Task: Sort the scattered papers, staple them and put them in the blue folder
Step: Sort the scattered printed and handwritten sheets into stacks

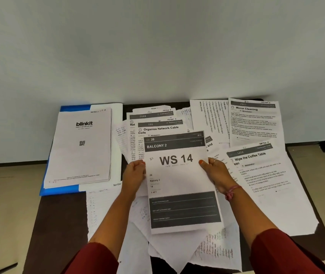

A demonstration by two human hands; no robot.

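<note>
At the dark tabletop's [62, 218] far left corner we see the open blue plastic folder [69, 189] carrying a thin white stack topped by the "blinkit" sheet [81, 147]. Our left hand [135, 174] and right hand [216, 173] each pinch a side edge of one white printed "WS 14" sheet [179, 182], held over the middle. Around it, overlapping loose printed and handwritten papers [266, 175] cover the centre and right edge, too overlapped to count.
</note>
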